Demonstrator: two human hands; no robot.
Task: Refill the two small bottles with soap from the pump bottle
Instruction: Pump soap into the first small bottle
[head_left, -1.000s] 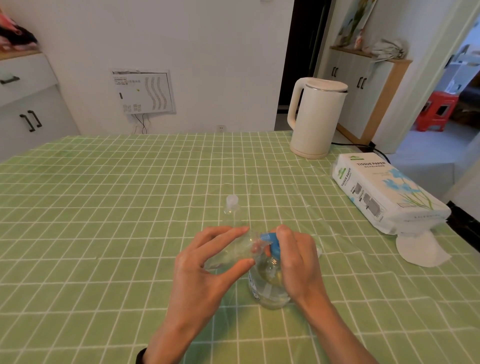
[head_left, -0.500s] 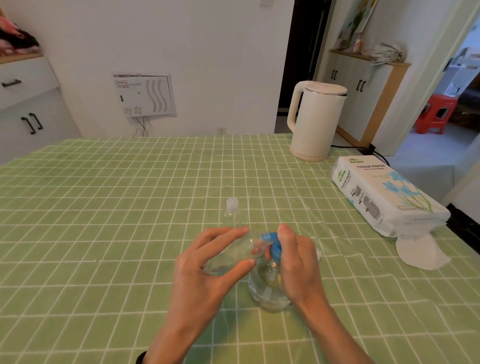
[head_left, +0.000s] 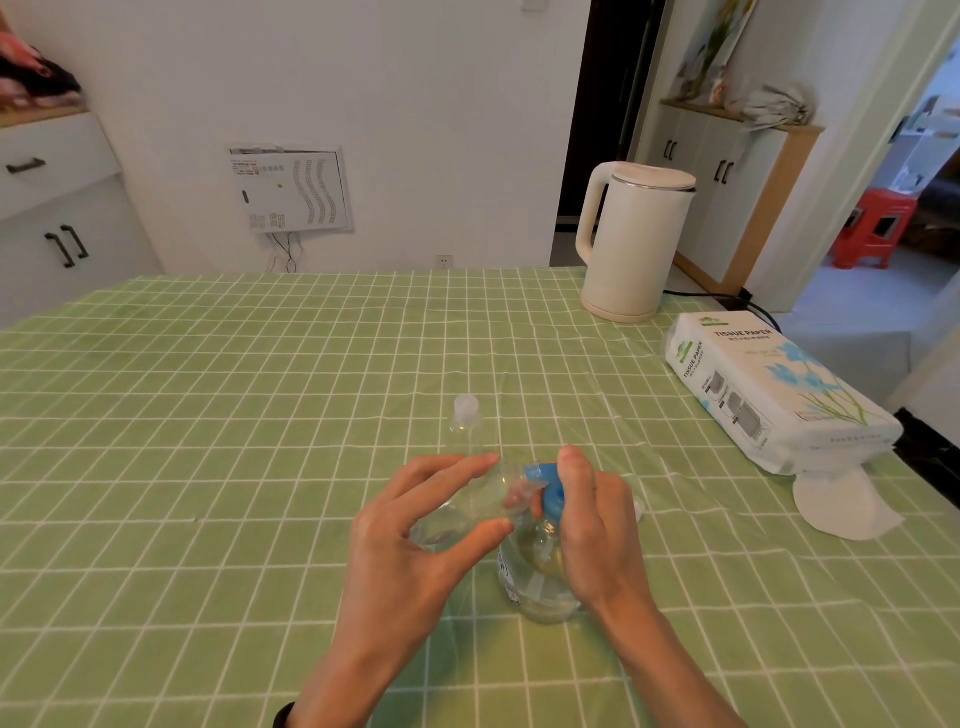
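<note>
Soap (head_left: 543, 603) clear in blue-topped pump bottle (head_left: 519, 574), gripped by right hand (head_left: 597, 530); left hand (head_left: 410, 551) pinches tilted small bottle (head_left: 467, 506).

Soft even daylight, faint shadows (wide-angle bowing at edges)

Capped small bottle (head_left: 466, 415) behind pump bottle (head_left: 535, 592); kettle (head_left: 631, 244), tissue pack (head_left: 769, 395) far right

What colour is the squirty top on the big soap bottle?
Blue. The pump top shows best in the head view, the only view here.
</note>
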